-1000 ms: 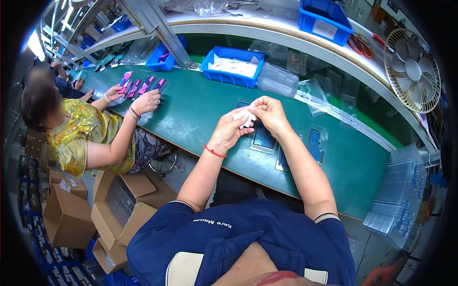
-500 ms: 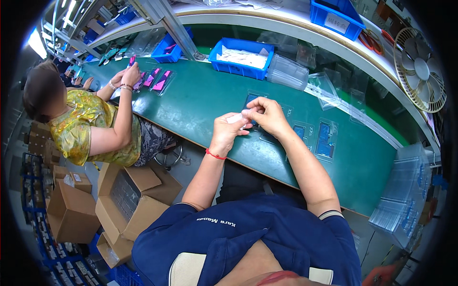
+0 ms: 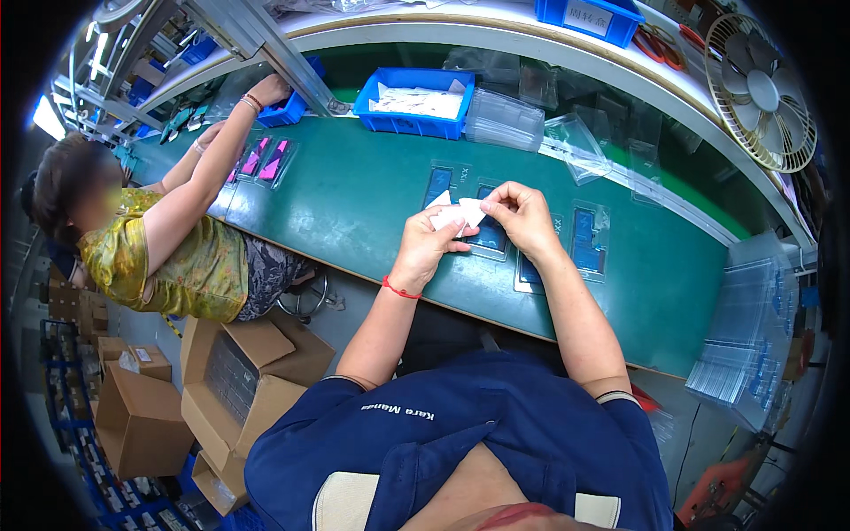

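Note:
My left hand point(image 3: 427, 241) is closed on a small bunch of white paper slips point(image 3: 448, 218), fanned out between thumb and fingers. Pinched in my right hand point(image 3: 529, 218) is the edge of one white slip point(image 3: 473, 211), which overlaps the bunch. Both hands are held over the green table. Under and beyond them lie clear plastic trays with dark blue flat pieces: one tray point(image 3: 440, 181) beyond my left hand, another tray point(image 3: 490, 237) between the hands, partly covered. A third tray point(image 3: 529, 276) is half hidden by my right forearm, and a fourth tray point(image 3: 589, 239) lies farther right.
A blue bin point(image 3: 413, 124) of white slips stands at the back beside clear plastic cases point(image 3: 505, 120). Stacked clear trays point(image 3: 742, 332) fill the right end, below a fan point(image 3: 761, 90). A co-worker point(image 3: 181, 221) sits at left near pink pieces point(image 3: 273, 161). Open cardboard boxes point(image 3: 232, 376) stand lower left.
The white slips in my hands are now spread apart, with one drawn toward my right hand. The co-worker's hand has moved from a pink piece to a blue bin. The view has shifted slightly.

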Tool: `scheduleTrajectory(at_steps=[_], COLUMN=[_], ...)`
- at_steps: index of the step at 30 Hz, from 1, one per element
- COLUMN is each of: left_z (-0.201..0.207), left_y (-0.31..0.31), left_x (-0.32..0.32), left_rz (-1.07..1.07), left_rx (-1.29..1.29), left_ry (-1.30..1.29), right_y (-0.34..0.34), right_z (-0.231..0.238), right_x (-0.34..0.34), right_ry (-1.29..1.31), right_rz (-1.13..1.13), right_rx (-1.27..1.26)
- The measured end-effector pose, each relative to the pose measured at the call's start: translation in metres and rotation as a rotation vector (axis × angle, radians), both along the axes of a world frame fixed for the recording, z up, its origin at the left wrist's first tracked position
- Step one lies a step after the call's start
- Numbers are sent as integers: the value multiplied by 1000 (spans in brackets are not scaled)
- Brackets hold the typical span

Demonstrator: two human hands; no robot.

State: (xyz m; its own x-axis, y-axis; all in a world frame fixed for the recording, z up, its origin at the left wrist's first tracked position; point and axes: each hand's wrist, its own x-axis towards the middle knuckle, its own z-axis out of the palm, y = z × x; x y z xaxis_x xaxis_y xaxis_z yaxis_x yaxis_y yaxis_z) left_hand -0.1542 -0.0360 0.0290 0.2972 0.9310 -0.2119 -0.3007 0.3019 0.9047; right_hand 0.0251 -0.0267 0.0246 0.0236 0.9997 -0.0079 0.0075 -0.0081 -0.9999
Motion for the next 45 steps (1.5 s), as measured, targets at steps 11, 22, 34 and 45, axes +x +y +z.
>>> scheduleTrajectory(at_steps=[11, 22, 34, 45], left_z=[-4, -4, 7, 10], left_y=[1, 8, -6, -15], left_x=[5, -6, 31, 69], left_rz=[55, 275, -44, -227], left_rx=[8, 21, -54, 45], left_ry=[-33, 35, -125, 31], right_y=[-7, -25, -52, -62], right_z=[7, 15, 15, 10], right_x=[0, -2, 33, 49], right_ry=[43, -1034, -385, -52], right_rz=[-21, -109, -285, -164], right_rx=[-22, 795, 183, 94])
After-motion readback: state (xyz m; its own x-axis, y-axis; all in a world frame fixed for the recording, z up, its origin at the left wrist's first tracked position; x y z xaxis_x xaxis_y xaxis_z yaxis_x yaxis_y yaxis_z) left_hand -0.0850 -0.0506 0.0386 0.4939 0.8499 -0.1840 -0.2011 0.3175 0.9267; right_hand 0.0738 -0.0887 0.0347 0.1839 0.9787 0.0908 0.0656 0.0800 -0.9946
